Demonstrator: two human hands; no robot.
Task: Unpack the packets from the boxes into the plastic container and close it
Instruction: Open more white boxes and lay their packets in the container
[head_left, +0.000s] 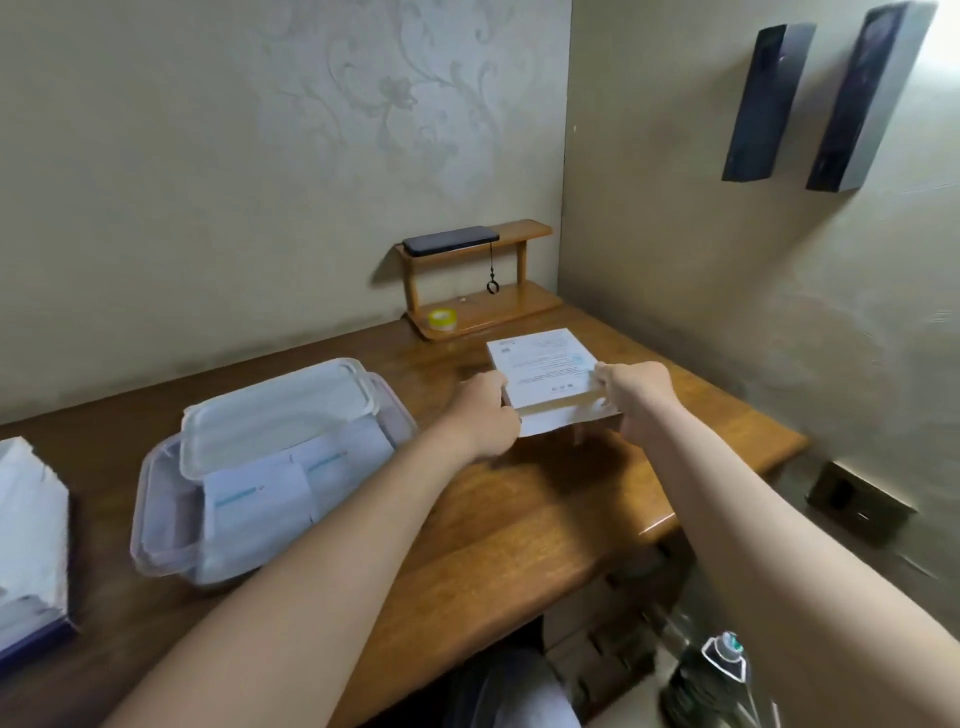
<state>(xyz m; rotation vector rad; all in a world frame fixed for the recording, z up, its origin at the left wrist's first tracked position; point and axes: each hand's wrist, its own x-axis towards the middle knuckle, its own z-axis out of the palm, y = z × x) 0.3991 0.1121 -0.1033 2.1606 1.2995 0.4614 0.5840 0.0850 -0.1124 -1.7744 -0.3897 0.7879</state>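
A white printed box lies on the wooden table, toward its far right. My left hand grips its near left corner and my right hand grips its near right side. A white flap hangs out at the near edge of the box. The clear plastic container stands at the left, with white packets inside. Its lid rests loosely, tilted, across the far part of the container.
A stack of white packets in a dark box sits at the far left edge. A small wooden shelf in the corner holds a dark phone and a yellow tape roll. A bottle stands on the floor.
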